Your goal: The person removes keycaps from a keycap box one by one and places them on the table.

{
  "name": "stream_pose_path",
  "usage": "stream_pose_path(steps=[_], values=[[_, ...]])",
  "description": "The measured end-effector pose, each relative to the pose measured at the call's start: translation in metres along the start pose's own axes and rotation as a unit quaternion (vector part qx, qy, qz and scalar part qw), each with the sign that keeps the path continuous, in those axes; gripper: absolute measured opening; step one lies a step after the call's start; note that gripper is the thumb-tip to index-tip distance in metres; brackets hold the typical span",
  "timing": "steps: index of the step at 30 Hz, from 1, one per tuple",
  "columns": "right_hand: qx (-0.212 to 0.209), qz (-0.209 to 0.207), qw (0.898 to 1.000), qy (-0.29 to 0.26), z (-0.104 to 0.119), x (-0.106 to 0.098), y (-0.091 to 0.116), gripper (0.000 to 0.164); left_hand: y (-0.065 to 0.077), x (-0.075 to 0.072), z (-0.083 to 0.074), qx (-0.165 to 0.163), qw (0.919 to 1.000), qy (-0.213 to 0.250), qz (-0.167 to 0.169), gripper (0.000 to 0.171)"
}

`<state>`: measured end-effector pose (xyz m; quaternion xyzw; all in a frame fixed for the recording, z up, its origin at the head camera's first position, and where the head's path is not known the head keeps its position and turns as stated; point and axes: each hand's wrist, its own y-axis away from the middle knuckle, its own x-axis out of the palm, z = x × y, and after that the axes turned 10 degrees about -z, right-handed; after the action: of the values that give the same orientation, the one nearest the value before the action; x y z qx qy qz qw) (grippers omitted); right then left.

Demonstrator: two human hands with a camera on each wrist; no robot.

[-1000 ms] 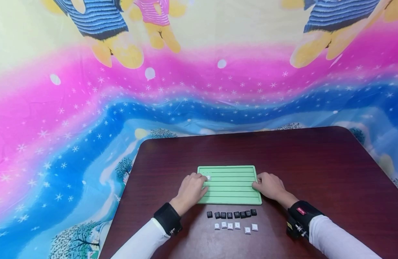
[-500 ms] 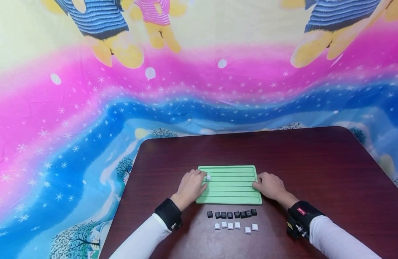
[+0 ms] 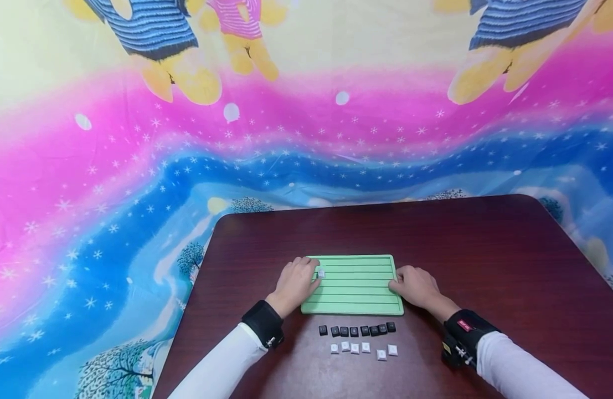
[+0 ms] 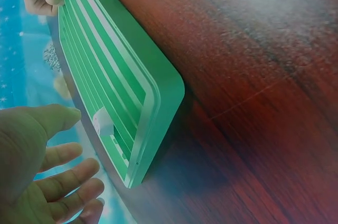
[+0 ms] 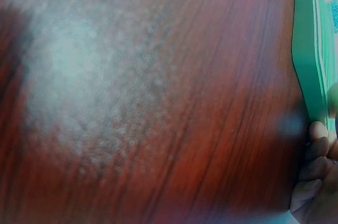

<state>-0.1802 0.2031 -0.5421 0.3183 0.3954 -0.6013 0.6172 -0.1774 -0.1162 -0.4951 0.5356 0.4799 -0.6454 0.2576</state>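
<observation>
A light-green tray with raised ridges (image 3: 358, 299) lies on the table. One white keycap (image 3: 321, 274) sits in an upper slot near its left end; the left wrist view shows the same keycap (image 4: 103, 122) standing out from the ridges. My left hand (image 3: 294, 282) hovers over the tray's left end, thumb and fingers spread apart beside the keycap and holding nothing. At the opposite end my right hand (image 3: 418, 285) grips the tray's right edge, thumb on top of the rim and fingers curled at its side.
In front of the tray lies a row of several black keycaps (image 3: 354, 331). Closer to me is a looser row of several white keycaps (image 3: 354, 348). The dark red-brown table (image 3: 485, 249) ends at a patterned cloth backdrop (image 3: 306, 127).
The left hand's fingers have come off the white keycap and lifted slightly up along the tray's left end, leaving it in the slot. The right hand stays on the tray's edge.
</observation>
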Motion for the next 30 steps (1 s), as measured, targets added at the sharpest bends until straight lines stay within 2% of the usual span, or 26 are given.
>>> stream_pose_path(steps=[30], values=[[-0.007, -0.004, 1.0, -0.008, -0.001, 0.0, 0.002, 0.04, -0.014, 0.022, -0.006, 0.018, 0.9996, -0.012, 0.016, 0.02]])
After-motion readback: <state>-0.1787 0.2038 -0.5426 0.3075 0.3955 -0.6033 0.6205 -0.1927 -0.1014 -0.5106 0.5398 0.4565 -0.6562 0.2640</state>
